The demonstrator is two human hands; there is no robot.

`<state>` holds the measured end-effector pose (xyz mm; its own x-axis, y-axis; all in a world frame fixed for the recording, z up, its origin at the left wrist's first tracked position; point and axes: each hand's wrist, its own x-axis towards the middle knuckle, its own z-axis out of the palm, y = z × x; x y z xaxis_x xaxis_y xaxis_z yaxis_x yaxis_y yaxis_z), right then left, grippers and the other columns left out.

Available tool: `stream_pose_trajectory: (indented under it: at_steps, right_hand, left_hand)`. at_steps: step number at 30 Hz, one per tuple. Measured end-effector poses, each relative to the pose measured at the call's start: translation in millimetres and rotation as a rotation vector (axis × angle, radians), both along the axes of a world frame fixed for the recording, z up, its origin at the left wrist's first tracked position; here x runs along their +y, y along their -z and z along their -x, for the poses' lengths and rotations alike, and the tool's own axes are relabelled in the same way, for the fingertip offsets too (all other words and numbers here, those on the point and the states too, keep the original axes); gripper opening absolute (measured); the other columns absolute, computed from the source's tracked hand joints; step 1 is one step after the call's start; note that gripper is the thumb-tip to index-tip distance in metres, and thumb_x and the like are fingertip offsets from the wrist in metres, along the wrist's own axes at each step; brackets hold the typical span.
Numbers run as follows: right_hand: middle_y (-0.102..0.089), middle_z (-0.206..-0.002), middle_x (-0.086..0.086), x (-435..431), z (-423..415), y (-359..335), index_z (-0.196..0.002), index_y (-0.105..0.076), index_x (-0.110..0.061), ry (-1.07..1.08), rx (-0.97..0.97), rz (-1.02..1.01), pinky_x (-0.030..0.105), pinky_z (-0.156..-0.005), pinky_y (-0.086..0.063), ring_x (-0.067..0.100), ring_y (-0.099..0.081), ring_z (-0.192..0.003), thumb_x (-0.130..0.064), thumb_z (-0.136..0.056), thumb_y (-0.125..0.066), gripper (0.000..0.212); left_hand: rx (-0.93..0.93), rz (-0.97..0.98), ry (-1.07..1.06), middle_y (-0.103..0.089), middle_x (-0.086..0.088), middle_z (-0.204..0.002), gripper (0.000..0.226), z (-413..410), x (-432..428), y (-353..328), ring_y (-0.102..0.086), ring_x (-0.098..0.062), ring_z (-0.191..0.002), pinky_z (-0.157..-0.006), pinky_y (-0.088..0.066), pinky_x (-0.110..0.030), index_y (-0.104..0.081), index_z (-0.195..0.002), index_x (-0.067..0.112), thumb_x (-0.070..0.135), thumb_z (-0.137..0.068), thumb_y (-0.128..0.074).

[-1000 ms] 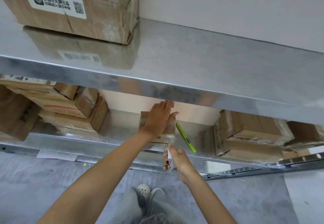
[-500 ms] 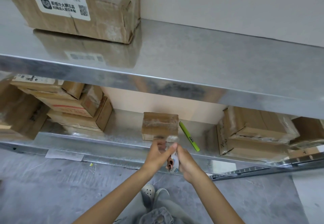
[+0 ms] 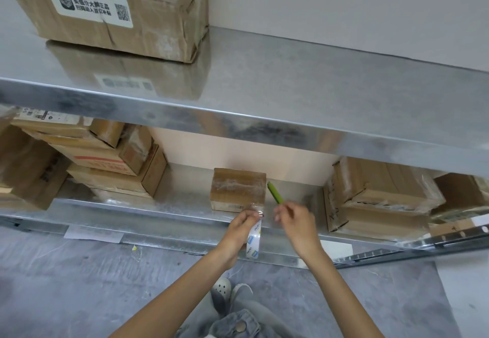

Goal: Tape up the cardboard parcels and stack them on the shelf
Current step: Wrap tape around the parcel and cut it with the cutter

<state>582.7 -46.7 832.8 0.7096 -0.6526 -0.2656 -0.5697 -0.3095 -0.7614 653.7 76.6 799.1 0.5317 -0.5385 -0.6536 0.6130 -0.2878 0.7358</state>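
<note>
A roll of tape (image 3: 253,241) is gripped in the left hand (image 3: 238,229), and at 3 o'clock from it the right hand (image 3: 296,222) is held with blurred, curled fingers whose grip cannot be told. At 12 o'clock from the hands the small parcel (image 3: 238,188) is set on the lower shelf (image 3: 182,192), a green pen (image 3: 275,192) lying just beside it at 3 o'clock.

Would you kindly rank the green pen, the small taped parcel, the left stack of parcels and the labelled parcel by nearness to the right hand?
From the right hand:
1. green pen: just beyond it.
2. small taped parcel: ahead, slightly left.
3. left stack of parcels: far left.
4. labelled parcel: on the upper shelf, top left.
</note>
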Motion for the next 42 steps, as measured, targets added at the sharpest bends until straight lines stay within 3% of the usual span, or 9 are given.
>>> stream_pose_trajectory:
  at_steps: [3,6,9,13,17,25,33,38,42]
  right_hand:
    - [-0.067,-0.105,0.008,-10.3,-17.2,0.4,-0.106,-0.068,-0.007,-0.219,-0.197,0.384,0.022,-0.083,-0.044,0.019,-0.061,-0.097,0.004,-0.089,-0.051,0.026]
    - [-0.048,-0.139,0.015,-13.5,-40.9,15.8,-0.124,-0.061,-0.011,-0.469,-0.127,0.470,0.038,-0.106,-0.036,0.032,-0.040,-0.133,0.001,-0.090,-0.054,0.037]
    - [-0.028,-0.154,0.007,-20.5,-54.4,26.9,-0.136,-0.050,-0.022,-0.555,0.010,0.433,0.035,-0.116,-0.022,0.025,-0.017,-0.145,-0.008,-0.096,-0.050,0.042]
    - [-0.028,-0.153,-0.001,-24.2,-57.1,28.7,-0.137,-0.048,-0.028,-0.511,0.015,0.356,0.031,-0.112,-0.029,0.016,-0.025,-0.141,-0.009,-0.094,-0.051,0.047]
    - [-0.028,-0.152,-0.006,-21.1,-55.8,31.1,-0.134,-0.050,-0.031,-0.461,-0.012,0.313,0.021,-0.106,-0.033,0.010,-0.031,-0.137,-0.005,-0.093,-0.050,0.048]
    - [-0.029,-0.152,-0.008,-23.5,-55.9,31.1,-0.135,-0.048,-0.035,-0.455,0.005,0.355,0.024,-0.106,-0.031,0.009,-0.029,-0.137,-0.012,-0.096,-0.049,0.046]
    - [-0.029,-0.152,-0.009,-25.6,-54.9,37.0,-0.134,-0.050,-0.034,-0.436,-0.037,0.288,0.021,-0.101,-0.033,0.012,-0.034,-0.134,-0.010,-0.095,-0.050,0.046]
    - [-0.031,-0.151,-0.008,-25.4,-53.4,38.6,-0.134,-0.051,-0.031,-0.426,-0.080,0.253,0.013,-0.097,-0.025,0.011,-0.032,-0.134,-0.010,-0.094,-0.052,0.046]
    - [-0.039,-0.146,-0.006,-26.3,-47.1,42.6,-0.132,-0.053,-0.025,-0.337,-0.209,0.197,0.010,-0.102,-0.023,0.006,-0.034,-0.133,-0.017,-0.090,-0.062,0.044]
  left_hand:
    - [0.035,-0.016,-0.010,-0.065,-0.002,-0.102,0.009,1.0,1.3,-4.9,-0.056,-0.021,-0.088,-0.075,-0.042,-0.032,-0.065,-0.087,0.031,0.040,-0.085,-0.063]
    - [0.106,0.015,0.001,-0.066,-0.003,-0.103,0.028,1.7,5.0,-6.5,-0.061,-0.024,-0.094,-0.080,-0.048,-0.039,-0.067,-0.096,0.031,0.049,-0.075,-0.066]
    - [0.130,0.024,0.053,-0.064,0.000,-0.098,0.028,2.9,9.6,-3.9,-0.060,-0.020,-0.089,-0.072,-0.048,-0.034,-0.067,-0.101,0.031,0.048,-0.078,-0.068]
    - [0.095,0.017,0.042,-0.060,0.003,-0.094,0.014,4.7,10.0,0.2,-0.057,-0.015,-0.081,-0.066,-0.047,-0.029,-0.063,-0.100,0.031,0.042,-0.091,-0.060]
    - [0.016,-0.013,0.012,-0.056,0.006,-0.098,0.022,11.9,4.8,-1.6,-0.054,-0.013,-0.082,-0.069,-0.046,-0.030,-0.057,-0.110,0.027,0.042,-0.093,-0.057]
    - [0.058,-0.029,0.013,-0.056,-0.002,-0.096,0.022,4.1,3.6,-0.4,-0.053,-0.021,-0.078,-0.061,-0.044,-0.029,-0.049,-0.101,0.030,0.044,-0.090,-0.062]
    - [0.166,0.077,0.075,-0.061,0.001,-0.109,0.020,-0.6,7.1,1.2,-0.057,-0.020,-0.098,-0.083,-0.047,-0.034,-0.062,-0.114,0.034,0.034,-0.096,-0.054]
    - [0.164,0.159,0.102,-0.057,0.000,-0.113,0.028,0.5,12.1,-0.3,-0.058,-0.016,-0.092,-0.074,-0.050,-0.028,-0.056,-0.126,0.034,0.032,-0.098,-0.050]
    - [0.189,0.191,0.109,-0.057,0.001,-0.123,0.032,-0.4,13.1,1.7,-0.060,-0.016,-0.100,-0.081,-0.051,-0.031,-0.053,-0.131,0.037,0.034,-0.098,-0.049]
